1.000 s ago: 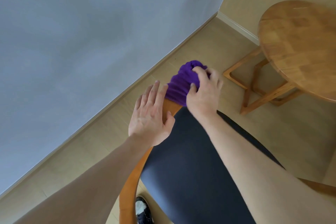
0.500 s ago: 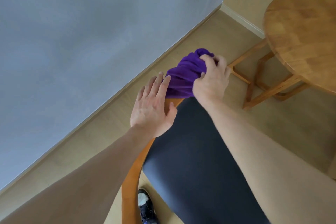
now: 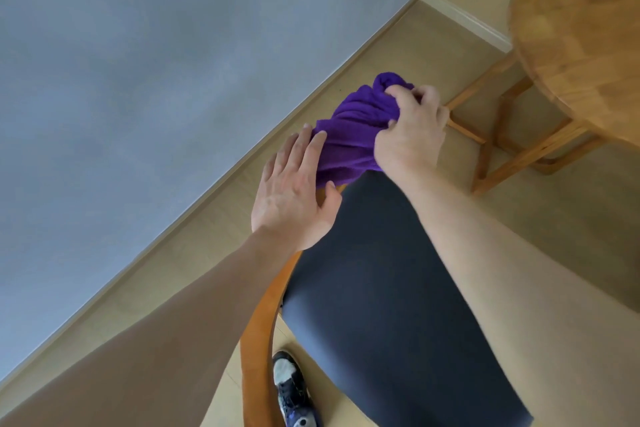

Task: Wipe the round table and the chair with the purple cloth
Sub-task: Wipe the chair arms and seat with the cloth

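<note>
Right hand [image 3: 408, 135] gripping purple cloth [image 3: 349, 139] at chair [image 3: 381, 288] edge.

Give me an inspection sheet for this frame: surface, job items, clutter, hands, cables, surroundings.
Surface: chair with a dark seat pad and a curved orange wooden rim; round table top bare in the part in view.
Job's things: purple cloth bunched at the far end of the chair, over the rim.
Clutter: nothing seen.
Hands: right hand grips the cloth in curled fingers; left hand flat, fingers straight, fingertips touching the cloth's edge, palm over the chair rim.
Cables: nothing seen.
Surroundings: grey-blue wall, pale skirting, light wood-look floor, the table's wooden legs to the right, one shoe below the chair rim.
</note>
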Tool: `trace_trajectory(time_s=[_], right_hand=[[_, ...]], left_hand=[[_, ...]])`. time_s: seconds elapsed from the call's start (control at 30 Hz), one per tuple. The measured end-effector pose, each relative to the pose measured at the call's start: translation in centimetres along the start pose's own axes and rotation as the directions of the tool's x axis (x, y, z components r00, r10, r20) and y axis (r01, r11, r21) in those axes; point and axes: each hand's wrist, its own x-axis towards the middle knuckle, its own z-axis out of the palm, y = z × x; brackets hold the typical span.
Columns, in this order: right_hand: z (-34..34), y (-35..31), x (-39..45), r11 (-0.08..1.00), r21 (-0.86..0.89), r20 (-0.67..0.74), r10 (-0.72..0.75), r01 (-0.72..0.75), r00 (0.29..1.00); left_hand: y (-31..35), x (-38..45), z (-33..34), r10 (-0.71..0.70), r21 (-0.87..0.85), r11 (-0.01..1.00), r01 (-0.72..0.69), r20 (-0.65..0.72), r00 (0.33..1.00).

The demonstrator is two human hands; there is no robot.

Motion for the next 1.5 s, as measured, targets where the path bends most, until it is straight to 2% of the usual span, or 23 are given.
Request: trace_trajectory(time_s=[0.13, 0.27, 0.33, 0.47, 0.57, 0.63, 0.73, 0.87, 0.93, 1.03, 1.07, 1.13, 1.2, 1.37, 1.4, 1.43, 1.5], right_hand=[[0.4, -0.5, -5.2, 0.98, 0.054, 0.09, -0.196, 0.192, 0.977], [-0.1, -0.1, -7.1, 0.928, 0.034, 0.202, -0.371, 0.372, 0.906], [-0.3, -0.1, -5.0, 0.94, -0.022, 0.183, -0.331, 0.341, 0.926], [0.1, -1.3, -2.8, 0.992, -0.014, 0.12, -0.123, 0.126, 0.985], [0.1, -2.2, -6.3, 0.986, 0.027, 0.142, -0.168, 0.166, 0.975], [-0.1, -1.9, -9.6, 0.965, 0.089, 0.199, -0.261, 0.248, 0.945], [-0.4, -1.3, -14.1, 0.904, 0.141, 0.285, -0.427, 0.403, 0.858], [-0.9, -0.9, -12.5, 0.836, 0.113, 0.377, -0.535, 0.536, 0.756], [-1.0, -0.9, -9.2, 0.852, 0.053, 0.348, -0.504, 0.52, 0.79], [-0.3, -1.4, -6.9, 0.949, 0.013, 0.212, -0.31, 0.315, 0.927], [0.1, -1.7, -7.5, 0.963, 0.004, 0.171, -0.265, 0.269, 0.949], [0.7, -2.1, -10.0, 0.959, 0.01, 0.135, -0.283, 0.285, 0.949], [1.0, -2.0, -13.1, 0.917, 0.082, 0.165, -0.399, 0.39, 0.902], [0.1, -0.5, -16.4, 0.736, 0.233, 0.365, -0.672, 0.636, 0.644], [0.1, -0.4, -15.6, 0.73, 0.233, 0.378, -0.677, 0.642, 0.632], [0.1, -0.4, -14.6, 0.751, 0.223, 0.366, -0.656, 0.622, 0.66], [0.4, -0.9, -13.0, 0.84, 0.21, 0.285, -0.541, 0.5, 0.791]], left_hand=[[-0.1, -0.1, -0.6, 0.033, -0.164, 0.986, -0.038, -0.032, 0.999], [-0.3, -1.3, -1.6, -0.071, -0.347, 0.938, 0.025, -0.119, 0.99], [-0.3, -2.9, -1.9, -0.083, -0.353, 0.935, 0.037, -0.115, 0.99], [-0.8, -8.6, -2.4, -0.114, -0.294, 0.95, 0.104, -0.016, 0.993], [-1.3, -13.2, -2.2, -0.218, -0.281, 0.935, 0.217, 0.029, 0.976], [-1.1, -15.4, -1.8, -0.273, -0.281, 0.919, 0.276, 0.052, 0.961], [-0.9, -16.1, -1.5, -0.33, -0.33, 0.892, 0.308, -0.011, 0.944], [-0.8, -16.0, -1.4, -0.322, -0.341, 0.9, 0.272, -0.096, 0.942], [-0.7, -16.0, -1.5, -0.303, -0.314, 0.914, 0.257, -0.105, 0.947], [-1.0, -15.9, -1.4, -0.323, -0.291, 0.913, 0.287, -0.082, 0.943], [-1.1, -15.9, -1.4, -0.328, -0.288, 0.911, 0.295, -0.075, 0.942], [-1.1, -15.9, -1.4, -0.323, -0.288, 0.912, 0.291, -0.068, 0.944], [-1.1, -16.0, -1.4, -0.303, -0.282, 0.92, 0.271, -0.074, 0.95], [-1.2, -16.0, -1.4, -0.25, -0.224, 0.949, 0.221, -0.112, 0.962], [-1.2, -16.0, -1.4, -0.247, -0.217, 0.951, 0.219, -0.111, 0.962], [-1.1, -16.0, -1.4, -0.245, -0.212, 0.953, 0.218, -0.111, 0.963], [-1.1, -16.0, -1.4, -0.239, -0.208, 0.955, 0.212, -0.113, 0.964]])
